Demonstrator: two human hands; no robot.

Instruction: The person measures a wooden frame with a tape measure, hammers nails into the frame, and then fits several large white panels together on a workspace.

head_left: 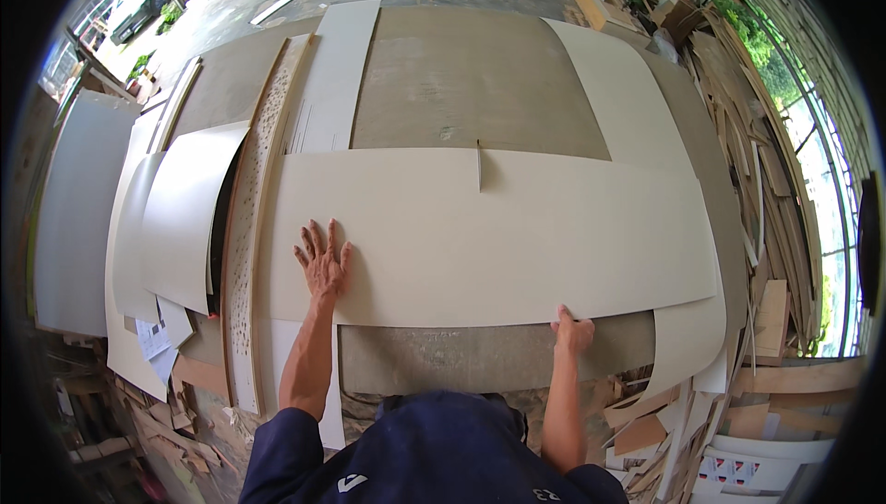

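A long cream-white sheet (498,236) lies crosswise over the grey-brown work surface (461,79). My left hand (323,269) rests flat near the sheet's left end, fingers spread. At the sheet's near edge, right of centre, my right hand (573,330) is closed on it, thumb on top and the other fingers mostly hidden. A small thin upright piece (479,167) stands at the far edge, casting a shadow. Beneath the sheet's ends run a white strip (341,70) on the left and a broader white panel (637,89) on the right, its corners rounded.
Left of the sheet runs a long wooden strip with a speckled face (247,255). Curved white sheets (189,213) and papers (159,347) lie beyond it. Wood offcuts (761,153) pile up along the right. Scraps litter the floor (185,430) near me.
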